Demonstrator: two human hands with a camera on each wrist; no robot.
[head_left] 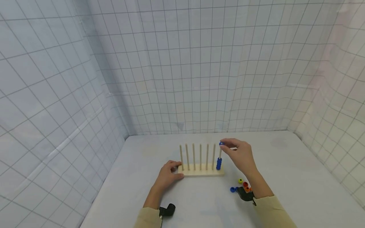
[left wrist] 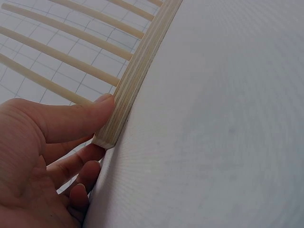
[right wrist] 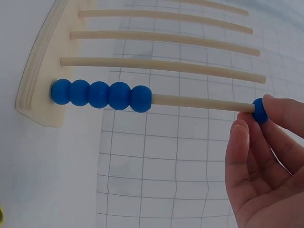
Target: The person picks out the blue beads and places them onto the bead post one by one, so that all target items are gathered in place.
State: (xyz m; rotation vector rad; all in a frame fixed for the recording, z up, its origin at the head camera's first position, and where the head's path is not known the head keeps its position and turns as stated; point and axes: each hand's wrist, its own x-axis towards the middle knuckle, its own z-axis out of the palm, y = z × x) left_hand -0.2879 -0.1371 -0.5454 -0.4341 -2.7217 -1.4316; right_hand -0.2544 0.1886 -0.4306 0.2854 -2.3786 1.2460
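Note:
A wooden peg rack (head_left: 199,173) with several upright pegs stands on the table. My left hand (head_left: 167,173) grips its left end, thumb on the front edge and fingers behind, as the left wrist view shows close up. At the rack's right end, several blue beads (right wrist: 99,94) are stacked at the foot of the last peg (right wrist: 204,102). My right hand (head_left: 239,155) pinches one more blue bead (right wrist: 260,110) between thumb and fingertips, right at the top of that peg. The other pegs carry no beads.
Loose beads lie on the table right of the rack: a yellow bead (head_left: 240,180), a red bead (head_left: 245,184), a blue bead (head_left: 232,189) and orange ones, partly hidden by the black right wrist camera (head_left: 246,193). Gridded white curtains (head_left: 194,79) surround the table.

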